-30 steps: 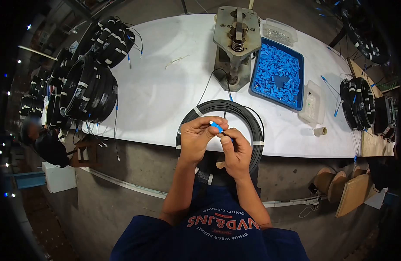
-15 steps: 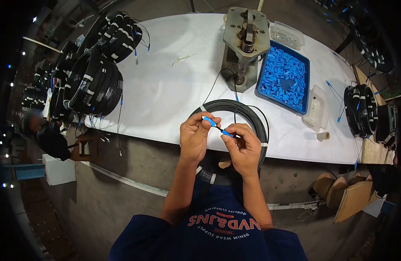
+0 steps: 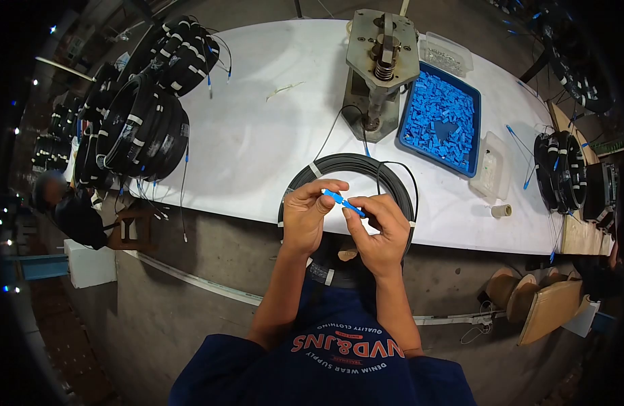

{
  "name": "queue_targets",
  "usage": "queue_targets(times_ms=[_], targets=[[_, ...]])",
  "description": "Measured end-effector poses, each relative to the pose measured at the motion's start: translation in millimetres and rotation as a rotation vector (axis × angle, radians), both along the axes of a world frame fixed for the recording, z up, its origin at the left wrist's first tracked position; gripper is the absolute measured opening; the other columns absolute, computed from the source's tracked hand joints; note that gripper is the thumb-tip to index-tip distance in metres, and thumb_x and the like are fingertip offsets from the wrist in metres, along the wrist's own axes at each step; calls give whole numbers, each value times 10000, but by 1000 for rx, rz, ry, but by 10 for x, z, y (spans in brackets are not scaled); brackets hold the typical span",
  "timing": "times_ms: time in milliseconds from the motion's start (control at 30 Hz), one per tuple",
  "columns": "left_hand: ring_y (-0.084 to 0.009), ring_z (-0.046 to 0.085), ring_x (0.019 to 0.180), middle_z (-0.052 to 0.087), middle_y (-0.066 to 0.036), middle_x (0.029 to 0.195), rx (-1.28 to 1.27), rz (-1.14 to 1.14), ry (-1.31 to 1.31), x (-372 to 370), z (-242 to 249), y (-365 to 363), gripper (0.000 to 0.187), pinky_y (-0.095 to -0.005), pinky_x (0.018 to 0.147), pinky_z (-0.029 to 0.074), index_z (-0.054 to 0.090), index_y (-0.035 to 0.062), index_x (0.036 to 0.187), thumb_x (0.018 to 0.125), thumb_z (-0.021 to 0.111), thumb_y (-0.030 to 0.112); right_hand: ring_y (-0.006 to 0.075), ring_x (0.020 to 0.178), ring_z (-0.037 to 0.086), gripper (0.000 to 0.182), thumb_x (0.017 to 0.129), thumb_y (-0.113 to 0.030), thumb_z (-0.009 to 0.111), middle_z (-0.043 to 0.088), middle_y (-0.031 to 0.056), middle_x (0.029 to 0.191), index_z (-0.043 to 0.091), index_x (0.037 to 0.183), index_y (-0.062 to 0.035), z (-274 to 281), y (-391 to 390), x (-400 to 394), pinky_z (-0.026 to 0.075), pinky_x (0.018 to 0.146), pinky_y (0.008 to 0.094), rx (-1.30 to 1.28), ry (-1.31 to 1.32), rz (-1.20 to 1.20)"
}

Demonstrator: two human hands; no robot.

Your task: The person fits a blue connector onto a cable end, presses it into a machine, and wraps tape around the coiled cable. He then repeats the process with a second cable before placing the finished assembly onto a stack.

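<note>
A blue fiber-optic connector (image 3: 332, 195) is pinched between the thumb and fingers of my left hand (image 3: 304, 216). My right hand (image 3: 381, 233) grips the blue boot (image 3: 355, 210) just behind it, with the two blue parts almost meeting. Under both hands lies a coil of black cable (image 3: 346, 162), bound with white tape and reaching over the table's front edge. A loose loop of black cable (image 3: 412, 177) curves up from the coil near my right hand.
A metal hand press (image 3: 380, 74) stands behind the coil. Right of it are a blue tray (image 3: 401, 141) of small blue parts and clear plastic boxes (image 3: 489, 166). More cable coils (image 3: 146, 128) are piled at left and right. A person (image 3: 78, 213) is at far left.
The blue boot has come up along the cable to the connector, covering the black stretch that showed between them. My hands have shifted slightly, and the loose cable loop has moved.
</note>
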State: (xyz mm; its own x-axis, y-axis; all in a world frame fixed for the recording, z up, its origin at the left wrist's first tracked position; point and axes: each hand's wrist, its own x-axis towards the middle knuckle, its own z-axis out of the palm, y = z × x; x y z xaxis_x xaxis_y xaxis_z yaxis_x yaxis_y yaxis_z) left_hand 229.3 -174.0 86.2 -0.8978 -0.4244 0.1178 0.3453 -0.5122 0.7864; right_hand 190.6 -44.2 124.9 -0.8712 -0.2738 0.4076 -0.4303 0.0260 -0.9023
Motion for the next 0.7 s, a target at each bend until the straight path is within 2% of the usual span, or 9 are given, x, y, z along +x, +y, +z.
queue_targets(times_ms=[100,367,700], targets=[[-242,619,960,683,-108,936,-65,48,31,-16,-29,-9,217,-372,881,497,688,32,993,848,730,188,149,685,607,190,763,6,763,641,83,792,706,944,5,-13,5,-22,487,597,254,10,-1,29],[-227,600,922,666,-95,907,5,-21,-4,8,-17,-11,237,-359,864,492,684,24,984,831,749,193,128,635,549,201,762,-1,766,619,67,754,707,953,1,-11,15,-27,437,567,241,13,-12,42],[-215,597,903,663,-87,915,15,-27,25,19,17,-11,246,-347,871,475,683,26,985,822,757,195,135,651,566,204,768,0,758,639,80,804,698,964,-2,-17,67,-51,446,575,251,-19,-11,76]])
